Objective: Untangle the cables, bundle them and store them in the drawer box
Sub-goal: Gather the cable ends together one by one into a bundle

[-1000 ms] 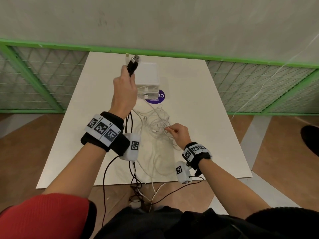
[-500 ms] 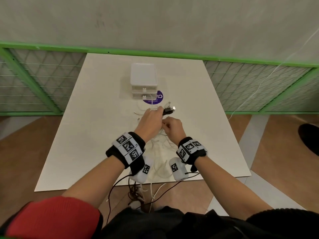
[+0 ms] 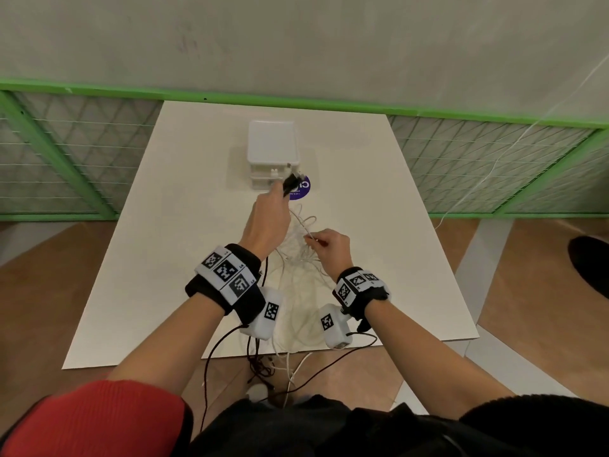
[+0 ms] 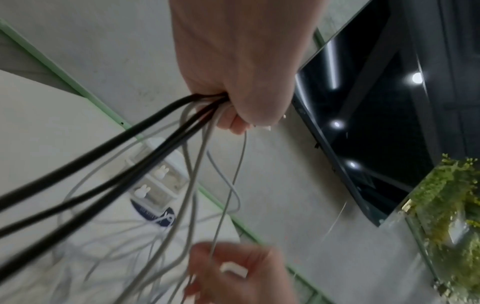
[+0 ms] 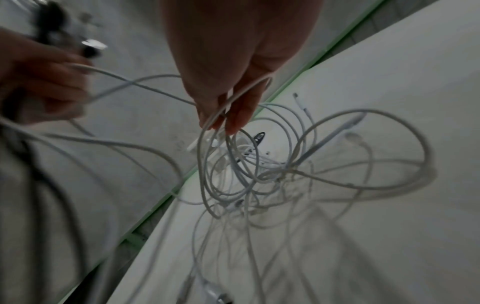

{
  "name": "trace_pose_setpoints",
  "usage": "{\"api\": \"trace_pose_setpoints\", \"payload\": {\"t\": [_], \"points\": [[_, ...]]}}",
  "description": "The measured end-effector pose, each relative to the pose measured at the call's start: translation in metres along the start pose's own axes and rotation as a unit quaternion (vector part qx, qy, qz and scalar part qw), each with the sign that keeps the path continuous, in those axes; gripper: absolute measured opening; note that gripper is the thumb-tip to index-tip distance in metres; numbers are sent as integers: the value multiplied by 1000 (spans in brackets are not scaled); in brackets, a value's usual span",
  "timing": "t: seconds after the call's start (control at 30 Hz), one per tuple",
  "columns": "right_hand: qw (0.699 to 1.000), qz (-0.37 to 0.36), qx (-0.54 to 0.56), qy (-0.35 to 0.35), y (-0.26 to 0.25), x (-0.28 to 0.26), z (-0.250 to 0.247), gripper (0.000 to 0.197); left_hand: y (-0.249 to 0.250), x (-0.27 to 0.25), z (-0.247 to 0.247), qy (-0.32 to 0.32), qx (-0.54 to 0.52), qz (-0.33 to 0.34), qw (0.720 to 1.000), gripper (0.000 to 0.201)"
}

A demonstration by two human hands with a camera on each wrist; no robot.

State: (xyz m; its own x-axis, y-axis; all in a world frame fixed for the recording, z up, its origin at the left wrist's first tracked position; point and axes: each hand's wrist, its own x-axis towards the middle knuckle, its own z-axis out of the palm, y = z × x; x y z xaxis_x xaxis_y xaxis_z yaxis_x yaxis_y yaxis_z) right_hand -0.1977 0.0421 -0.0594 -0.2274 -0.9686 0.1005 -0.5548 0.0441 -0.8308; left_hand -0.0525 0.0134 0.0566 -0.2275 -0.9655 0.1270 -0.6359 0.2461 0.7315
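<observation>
My left hand is raised over the table's middle and grips a bunch of black and white cables; black plug ends stick out above its fist. To its right, my right hand pinches one white cable between thumb and fingers, above a tangled heap of white cables lying on the white table. The white drawer box stands at the back centre with both drawers closed. Black cables hang over the table's near edge.
A purple round sticker lies just in front of the drawer box. Green mesh fencing borders the table on both sides and behind. A dark shoe is on the floor at far right.
My left hand dropped from high above the box to meet the right hand, then rose again toward the box with the plugs. The right hand stayed at the tangle, pinching white cable.
</observation>
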Motion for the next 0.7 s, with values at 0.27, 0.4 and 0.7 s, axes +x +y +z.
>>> {"api": "trace_pose_setpoints", "payload": {"t": [0.27, 0.4, 0.7], "points": [[998, 52, -29, -37, 9, 19, -4, 18, 2, 4, -34, 154, -59, 10, 986, 21], [995, 76, -60, -33, 12, 26, -8, 21, 1, 9, -42, 167, -33, -4, 985, 20], [984, -46, -147, -88, -12, 16, -3, 22, 17, -2, -7, 80, 92, 152, 981, 31]]}}
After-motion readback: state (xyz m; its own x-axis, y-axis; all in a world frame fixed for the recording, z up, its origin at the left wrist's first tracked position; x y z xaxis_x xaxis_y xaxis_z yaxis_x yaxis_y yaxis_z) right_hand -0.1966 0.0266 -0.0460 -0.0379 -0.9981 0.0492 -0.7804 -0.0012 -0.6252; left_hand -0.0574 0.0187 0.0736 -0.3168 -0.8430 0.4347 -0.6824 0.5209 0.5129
